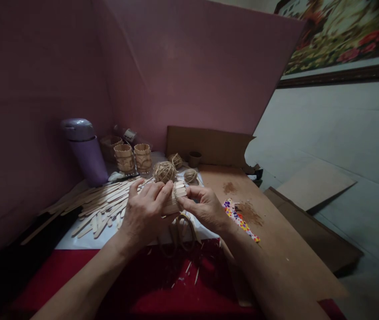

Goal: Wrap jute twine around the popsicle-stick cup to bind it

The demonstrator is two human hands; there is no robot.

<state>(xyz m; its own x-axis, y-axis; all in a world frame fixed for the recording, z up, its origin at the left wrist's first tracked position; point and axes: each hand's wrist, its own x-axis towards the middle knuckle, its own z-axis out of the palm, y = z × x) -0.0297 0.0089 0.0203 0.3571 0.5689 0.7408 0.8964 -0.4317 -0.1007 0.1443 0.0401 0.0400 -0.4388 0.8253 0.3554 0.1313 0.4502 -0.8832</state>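
Note:
Between my hands is a small piece made of wooden craft sticks [172, 204] set side by side, with twine across it. My left hand [147, 206] wraps over its left side, fingers bent on top. At its right edge, the thumb and fingers of my right hand [205, 205] pinch it. Just beyond it sits a ball of twine [164, 172], with a smaller twine ball [190, 176] to its right and another twine ball [176, 160] behind. Below the piece lie scissors [185, 233], partly hidden by my left hand.
Loose craft sticks [101, 204] fan out at left on white paper [72, 240]. Two stick cups [142, 158] and a purple flask [89, 155] stand behind. At right, a floral-patterned strip [242, 224] lies on a brown board [276, 253]. Wood scraps litter the red cloth [136, 284].

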